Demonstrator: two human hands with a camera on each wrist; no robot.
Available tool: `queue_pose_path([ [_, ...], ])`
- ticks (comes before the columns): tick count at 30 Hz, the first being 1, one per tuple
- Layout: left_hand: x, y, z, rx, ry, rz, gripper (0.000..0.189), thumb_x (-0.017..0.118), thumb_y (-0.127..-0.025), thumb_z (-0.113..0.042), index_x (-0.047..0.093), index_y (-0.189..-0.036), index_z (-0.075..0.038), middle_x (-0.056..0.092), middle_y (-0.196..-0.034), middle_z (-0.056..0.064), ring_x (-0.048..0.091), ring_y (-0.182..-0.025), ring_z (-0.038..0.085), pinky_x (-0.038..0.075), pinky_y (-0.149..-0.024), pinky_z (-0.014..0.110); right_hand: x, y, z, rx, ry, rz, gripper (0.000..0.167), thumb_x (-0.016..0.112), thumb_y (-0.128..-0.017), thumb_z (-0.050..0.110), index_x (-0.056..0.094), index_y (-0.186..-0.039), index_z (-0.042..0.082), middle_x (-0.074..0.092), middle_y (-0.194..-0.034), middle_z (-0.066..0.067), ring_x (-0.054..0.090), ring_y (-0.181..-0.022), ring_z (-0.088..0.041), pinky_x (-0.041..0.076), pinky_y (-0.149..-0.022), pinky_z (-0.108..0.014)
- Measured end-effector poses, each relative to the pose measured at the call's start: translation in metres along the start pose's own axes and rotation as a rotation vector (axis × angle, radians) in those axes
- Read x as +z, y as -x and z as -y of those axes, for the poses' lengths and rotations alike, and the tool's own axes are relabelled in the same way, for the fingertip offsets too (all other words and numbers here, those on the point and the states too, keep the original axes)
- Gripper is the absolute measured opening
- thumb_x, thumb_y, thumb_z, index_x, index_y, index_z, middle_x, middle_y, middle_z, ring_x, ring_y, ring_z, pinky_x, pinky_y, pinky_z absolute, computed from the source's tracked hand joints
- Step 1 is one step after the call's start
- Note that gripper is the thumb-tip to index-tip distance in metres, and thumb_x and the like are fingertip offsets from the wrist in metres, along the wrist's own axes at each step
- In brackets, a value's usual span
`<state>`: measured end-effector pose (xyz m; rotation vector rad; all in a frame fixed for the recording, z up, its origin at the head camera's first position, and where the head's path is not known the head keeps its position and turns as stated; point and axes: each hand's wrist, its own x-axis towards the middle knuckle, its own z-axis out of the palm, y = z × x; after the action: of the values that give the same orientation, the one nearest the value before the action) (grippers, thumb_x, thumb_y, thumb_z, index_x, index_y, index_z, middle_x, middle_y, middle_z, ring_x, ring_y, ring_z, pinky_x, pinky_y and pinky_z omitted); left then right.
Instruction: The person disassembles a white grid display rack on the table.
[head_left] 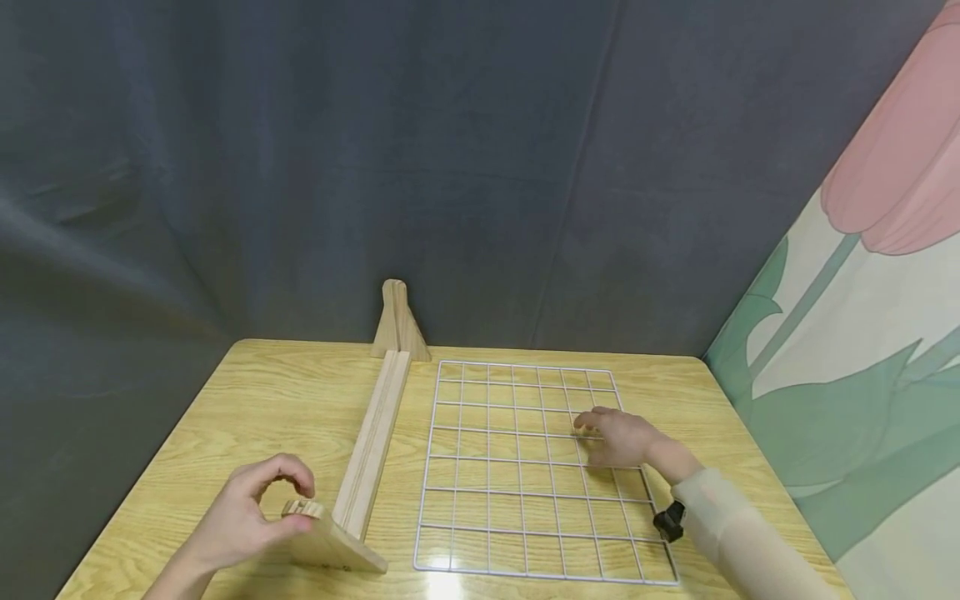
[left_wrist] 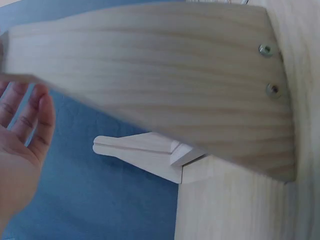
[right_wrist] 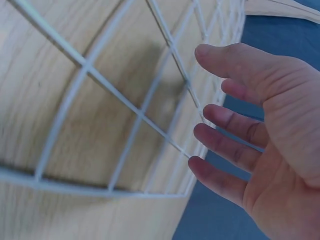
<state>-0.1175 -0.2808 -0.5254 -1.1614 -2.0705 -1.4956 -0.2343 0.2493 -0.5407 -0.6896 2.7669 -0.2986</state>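
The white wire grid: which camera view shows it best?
The head view shows it best: the whole white wire grid lies flat on the table, with the right hand resting on it. The right wrist view shows only a few blurred cells close up. The left wrist view does not show it.

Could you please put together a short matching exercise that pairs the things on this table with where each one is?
Things:
1. left hand
2. right hand
3. wire grid
4. far wooden foot

Places:
A. flat on the table's right half
B. upright at the back edge
C. on the near wooden foot
D. over the grid's right side

Pairs: 1-C, 2-D, 3-A, 4-B
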Motion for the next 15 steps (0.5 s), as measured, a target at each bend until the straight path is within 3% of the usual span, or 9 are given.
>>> queue_pose_path([
  [4, -0.009, -0.008, 0.0, 0.006, -0.082, 0.038, 0.04, 0.092, -0.084, -0.021, 0.066, -0.113, -0.011, 0.068, -0.095, -0.005, 0.063, -0.087, 0.003, 0.05, -0.08, 0.02, -0.01, 0.009, -0.004, -0.02, -0.015, -0.043, 0.051, 0.08, -0.088, 0.017, 0.064, -0.135, 0.004, 0.069, -0.125, -0.019, 0.07, -0.109, -0.039, 0.061, -0.08, -0.05],
  [10, -0.021, -0.021, 0.003, 0.068, -0.132, 0.058, 0.045, 0.076, -0.099, -0.041, 0.067, -0.124, -0.006, 0.074, -0.107, -0.009, 0.068, -0.097, 0.004, 0.05, -0.088, 0.017, -0.027, 0.025, -0.009, -0.022, -0.021, -0.115, 0.053, 0.084, -0.09, 0.021, 0.064, -0.135, 0.002, 0.068, -0.126, -0.022, 0.07, -0.111, -0.043, 0.061, -0.082, -0.052],
  [15, -0.035, -0.027, 0.004, -0.013, -0.222, 0.062, 0.048, 0.08, -0.097, -0.037, 0.067, -0.13, -0.005, 0.073, -0.118, -0.017, 0.068, -0.102, 0.002, 0.049, -0.091, 0.015, -0.039, 0.038, -0.013, -0.027, 0.002, -0.222, 0.056, 0.087, -0.087, 0.022, 0.064, -0.134, 0.002, 0.069, -0.125, -0.022, 0.071, -0.108, -0.042, 0.062, -0.076, -0.051],
])
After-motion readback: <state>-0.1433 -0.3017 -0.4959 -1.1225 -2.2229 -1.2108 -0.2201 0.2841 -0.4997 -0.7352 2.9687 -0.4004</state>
